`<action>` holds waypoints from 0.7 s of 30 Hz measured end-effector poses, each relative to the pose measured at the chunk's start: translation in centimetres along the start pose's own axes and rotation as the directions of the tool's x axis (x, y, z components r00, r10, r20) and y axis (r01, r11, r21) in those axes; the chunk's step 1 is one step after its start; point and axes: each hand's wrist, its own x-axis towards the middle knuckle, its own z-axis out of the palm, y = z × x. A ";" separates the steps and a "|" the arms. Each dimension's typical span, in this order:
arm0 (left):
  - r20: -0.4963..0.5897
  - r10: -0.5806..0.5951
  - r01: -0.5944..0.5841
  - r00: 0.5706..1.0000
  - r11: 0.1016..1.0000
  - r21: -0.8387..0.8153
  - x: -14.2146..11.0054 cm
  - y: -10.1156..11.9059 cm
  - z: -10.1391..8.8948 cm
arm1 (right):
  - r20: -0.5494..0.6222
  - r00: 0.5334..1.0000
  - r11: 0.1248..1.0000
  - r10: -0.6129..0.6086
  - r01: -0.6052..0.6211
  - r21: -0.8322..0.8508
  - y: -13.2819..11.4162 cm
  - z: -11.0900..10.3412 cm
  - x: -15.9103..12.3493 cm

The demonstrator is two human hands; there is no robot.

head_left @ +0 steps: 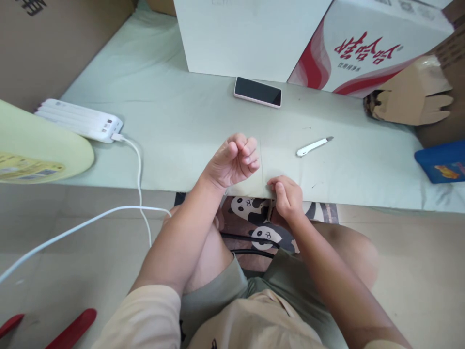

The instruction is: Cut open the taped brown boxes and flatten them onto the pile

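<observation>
Left hand [236, 160], centre: curling fingers and thumb together, showing no held item. Right hand [288, 196], just below: closing thumb on forefinger at the cloth edge [240, 186]; contents, can't tell. White cutter [313, 147], right of centre: lying blade outward, seemingly keeping its handle reachable. Phone [257, 92], upper centre: lying flat, probably staying clear.

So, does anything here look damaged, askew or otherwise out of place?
The cardboard piece beside the red-and-white box has ragged, lobed edges, as if torn or cut. The white cutter lies loose on the cloth beyond the right hand, apparently with its blade out. I see no spill.
</observation>
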 end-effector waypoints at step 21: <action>0.022 0.039 -0.038 0.999 0.999 -0.023 0.4 0.0 0.0 | 0.009 1.000 1.000 0.001 -0.001 0.001 0.1 0.1 0.0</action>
